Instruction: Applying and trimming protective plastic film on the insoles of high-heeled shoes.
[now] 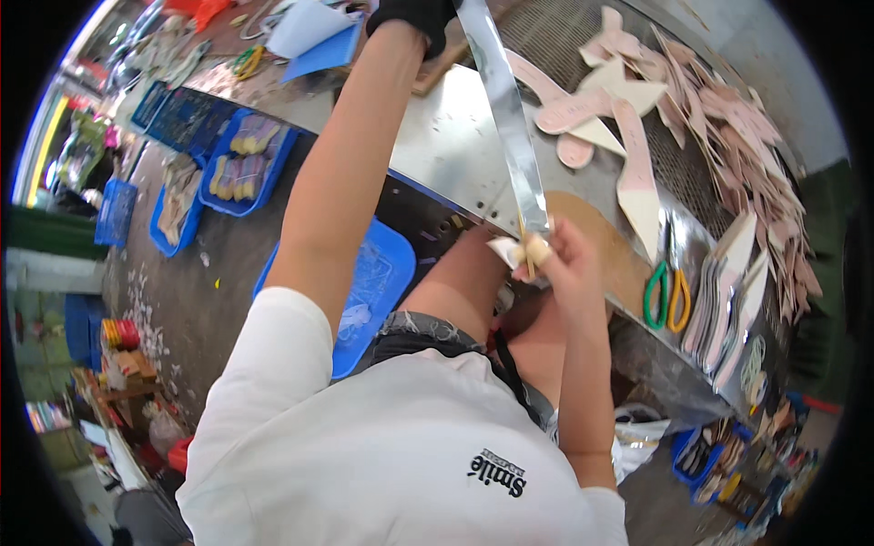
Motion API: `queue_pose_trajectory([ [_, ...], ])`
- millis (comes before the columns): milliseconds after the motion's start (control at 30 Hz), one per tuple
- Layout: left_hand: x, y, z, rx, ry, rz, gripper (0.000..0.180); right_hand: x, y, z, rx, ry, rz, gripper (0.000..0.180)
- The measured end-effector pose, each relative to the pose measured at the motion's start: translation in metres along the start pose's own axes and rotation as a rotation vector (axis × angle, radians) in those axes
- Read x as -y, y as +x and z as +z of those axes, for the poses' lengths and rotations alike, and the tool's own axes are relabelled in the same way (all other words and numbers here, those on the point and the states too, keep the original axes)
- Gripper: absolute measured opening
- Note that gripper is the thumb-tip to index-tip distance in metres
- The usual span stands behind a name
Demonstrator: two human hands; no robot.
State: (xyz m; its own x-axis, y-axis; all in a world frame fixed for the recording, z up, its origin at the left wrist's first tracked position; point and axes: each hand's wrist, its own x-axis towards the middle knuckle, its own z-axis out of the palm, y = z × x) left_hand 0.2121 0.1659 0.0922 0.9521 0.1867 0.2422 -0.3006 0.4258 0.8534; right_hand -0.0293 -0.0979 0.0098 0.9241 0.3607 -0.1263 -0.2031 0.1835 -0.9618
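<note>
A long shiny silver strip (508,114) runs from the top edge, beside my left hand, down to my right hand. My right hand (563,255) is closed around its lower end, above my lap, and some fingertips look wrapped in beige covers. A small white piece (502,248) and a thin tan stick-like edge show at those fingers. My left arm reaches far out; my left hand (411,25) wears a black glove and its fingers are cut off by the frame. Pink and white insole-shaped pieces (637,168) lie on the metal table (446,132) just beyond the strip.
Scissors (669,296) with green and orange handles lie near the table's right edge, beside stacked insole pieces (724,291). A large pile of pieces (728,136) covers the mesh at the right. Blue bins (241,196) stand left; a blue tray (387,259) sits by my left leg.
</note>
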Motion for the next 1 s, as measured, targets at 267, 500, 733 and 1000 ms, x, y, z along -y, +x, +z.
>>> queue_pose_trajectory([
  [267,-0.030,0.062,-0.076,-0.261,0.087,-0.030,0.016,0.018,-0.047,0.042,-0.142,-0.112,-0.021,0.010],
  [500,-0.051,0.076,-0.111,-0.251,0.265,0.001,0.017,0.021,-0.098,0.035,-0.149,-0.638,-0.424,0.006],
  [733,-0.021,-0.063,-0.005,0.346,0.194,-0.333,0.031,-0.029,-0.083,-0.043,0.013,-1.031,-0.510,0.016],
  [1000,0.125,-0.136,0.074,0.577,0.964,0.248,0.021,0.039,0.095,-0.153,-0.787,-1.185,-0.405,0.033],
])
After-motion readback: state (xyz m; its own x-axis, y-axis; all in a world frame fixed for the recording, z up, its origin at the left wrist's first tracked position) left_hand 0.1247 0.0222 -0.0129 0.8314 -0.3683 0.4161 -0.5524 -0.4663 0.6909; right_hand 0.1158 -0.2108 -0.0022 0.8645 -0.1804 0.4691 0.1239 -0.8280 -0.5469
